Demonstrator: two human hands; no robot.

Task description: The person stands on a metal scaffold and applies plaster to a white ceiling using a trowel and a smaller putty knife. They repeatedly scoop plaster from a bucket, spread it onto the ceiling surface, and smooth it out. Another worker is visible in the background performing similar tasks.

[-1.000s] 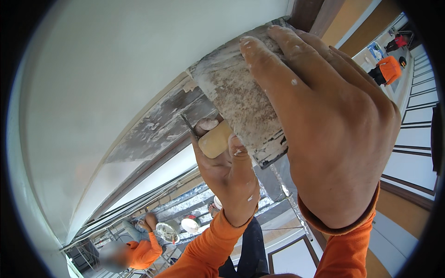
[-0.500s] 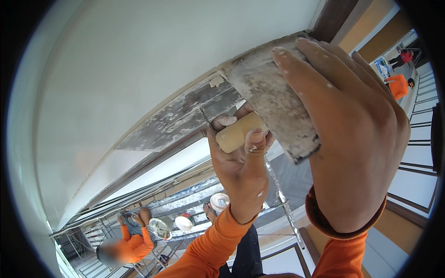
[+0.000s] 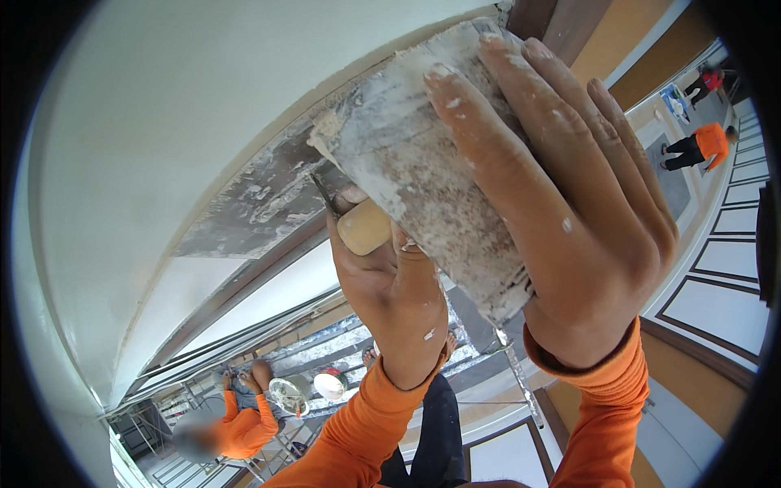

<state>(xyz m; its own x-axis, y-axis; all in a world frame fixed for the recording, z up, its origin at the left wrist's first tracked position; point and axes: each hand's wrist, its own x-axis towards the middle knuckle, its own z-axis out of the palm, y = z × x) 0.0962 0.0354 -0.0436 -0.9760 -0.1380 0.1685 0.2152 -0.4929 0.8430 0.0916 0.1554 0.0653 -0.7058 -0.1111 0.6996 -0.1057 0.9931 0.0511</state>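
Observation:
My right hand (image 3: 561, 187) holds a flat, wide filler scraper (image 3: 455, 171), its fingers stretched over the smeared face. White filler is heaped along the scraper's upper left corner, which lies against or close to the grey, patchy strip (image 3: 252, 191) under the curved white panel (image 3: 171, 106). Below and left of the scraper, my left hand (image 3: 382, 285) is closed round the pale wooden handle (image 3: 364, 228) of a trowel-like tool. A thin dark metal edge of that tool shows beside the handle; the scraper hides the rest. Dried filler spots both hands.
Far below, planks (image 3: 325, 354) smeared with white lie on scaffolding. A filler bucket (image 3: 289, 394) and a smaller white tub (image 3: 330, 383) stand there near a crouching person (image 3: 244, 423) in orange. Another person (image 3: 704, 146) in orange is on the floor at far right.
Both hands and their tools have shifted left in the view, the scraper also upward. The scraper now covers more of the wooden handle, and more white filler shows on its face.

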